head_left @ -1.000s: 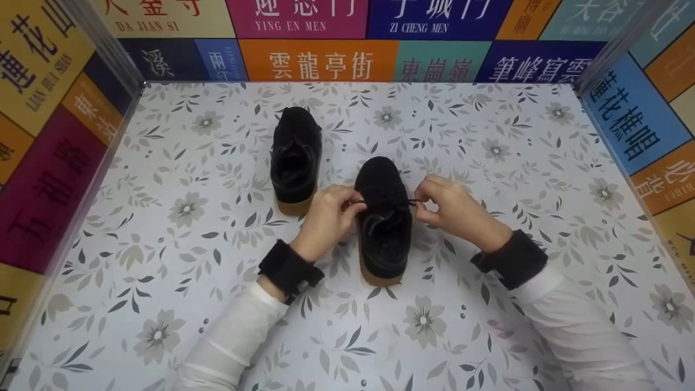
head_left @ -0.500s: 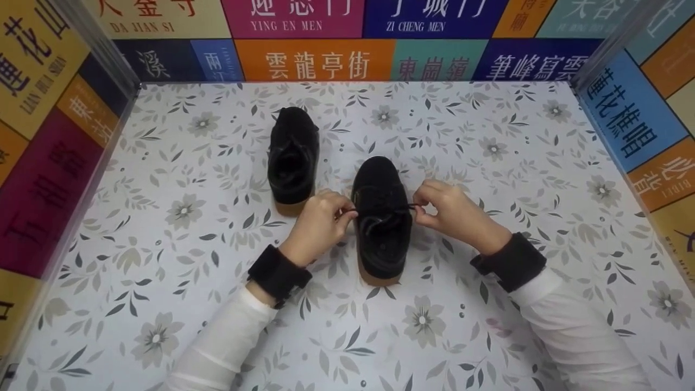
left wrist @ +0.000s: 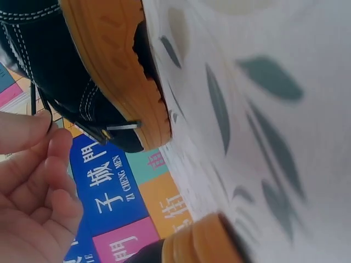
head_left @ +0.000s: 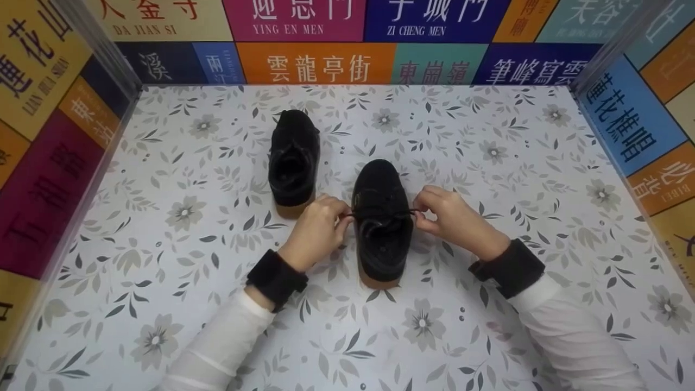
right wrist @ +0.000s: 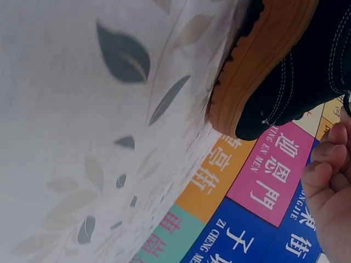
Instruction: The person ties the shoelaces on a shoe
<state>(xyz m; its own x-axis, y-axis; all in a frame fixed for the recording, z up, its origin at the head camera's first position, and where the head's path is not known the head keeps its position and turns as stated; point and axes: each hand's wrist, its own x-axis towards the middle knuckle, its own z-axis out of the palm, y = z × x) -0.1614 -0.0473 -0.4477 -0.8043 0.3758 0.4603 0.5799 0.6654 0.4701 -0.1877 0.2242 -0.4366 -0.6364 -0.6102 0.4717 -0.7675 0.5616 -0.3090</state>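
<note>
A black shoe [head_left: 379, 182] with a tan sole stands upright between the hands, toe pointing away. On its left side the left hand [head_left: 317, 228] pinches a black shoelace [left wrist: 34, 98] between thumb and forefinger, as the left wrist view shows close up. Opposite it, the right hand [head_left: 456, 220] pinches lace on the shoe's right side. The lace runs across the shoe just ahead of its opening. A lace end with a pale tip [left wrist: 123, 126] hangs by the sole. A second black shoe [head_left: 296, 133] stands farther off to the left, with nothing touching it.
The shoes stand on a white surface [head_left: 423, 320] printed with grey flowers and leaves. Colourful lettered panels [head_left: 320, 62] wall it off at the back and both sides. Each wrist wears a black band [head_left: 277, 278].
Both hands have drawn a little toward the person, the left also slightly outward, keeping their pinch on the lace. Neither shoe has visibly shifted on the surface.
</note>
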